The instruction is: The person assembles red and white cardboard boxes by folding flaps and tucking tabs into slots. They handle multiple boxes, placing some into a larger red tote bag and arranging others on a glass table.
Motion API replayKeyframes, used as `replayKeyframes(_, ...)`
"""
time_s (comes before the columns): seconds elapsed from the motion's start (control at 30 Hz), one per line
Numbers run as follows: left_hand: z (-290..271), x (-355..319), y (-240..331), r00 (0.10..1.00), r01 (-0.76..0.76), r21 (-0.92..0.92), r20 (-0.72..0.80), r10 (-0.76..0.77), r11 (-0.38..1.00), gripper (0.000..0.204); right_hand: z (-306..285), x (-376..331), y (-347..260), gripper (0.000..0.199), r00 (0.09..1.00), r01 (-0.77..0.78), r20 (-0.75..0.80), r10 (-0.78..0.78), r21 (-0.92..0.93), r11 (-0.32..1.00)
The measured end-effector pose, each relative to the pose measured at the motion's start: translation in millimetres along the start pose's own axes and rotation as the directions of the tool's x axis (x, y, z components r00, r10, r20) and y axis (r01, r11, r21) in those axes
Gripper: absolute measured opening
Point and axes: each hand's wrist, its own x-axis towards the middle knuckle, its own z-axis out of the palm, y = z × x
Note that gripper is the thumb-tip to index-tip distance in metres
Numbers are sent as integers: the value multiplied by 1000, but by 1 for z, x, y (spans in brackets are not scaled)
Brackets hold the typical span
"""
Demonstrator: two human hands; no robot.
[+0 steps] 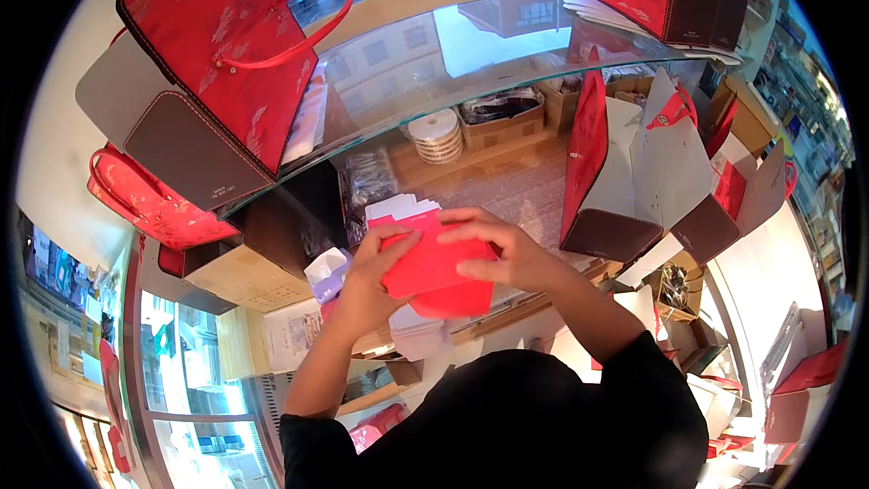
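A bright red folded card piece [436,270], perhaps a small box or sleeve, is held in front of me between both hands. My left hand [369,276] grips its left edge, with the thumb lying across the top. At its right side my right hand [498,249] has the fingers curled over the upper edge and face. White card pieces [412,206] with a pink-red part show just beyond it. More pale card [421,337] is visible below. A small purple and white packet [328,270] stands beside my left wrist.
Large red boxes with brown bases stand at upper left [217,45] and right [588,163]. A glass shelf [389,81] crosses above the wooden worktop [498,172]. Behind are stacked white spools [436,136] and a cardboard box [502,127]; a carton [244,272] sits left.
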Motion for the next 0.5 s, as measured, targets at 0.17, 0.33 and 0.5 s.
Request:
replayKeyframes(0.17,-1,11,0,995,78,-191,75,-65,978,52,-11,-6,-9,34,987,156,62,-149,-142,977)
replayKeyframes(0.33,13,25,-26,963,253,-338,175,-203,907,41,-19,16,37,25,955,-292,21,297,254,922)
replayKeyframes(0.5,52,21,-65,954,289,-534,89,-287,795,40,-18,24,77,27,904,-382,-16,428,421,823)
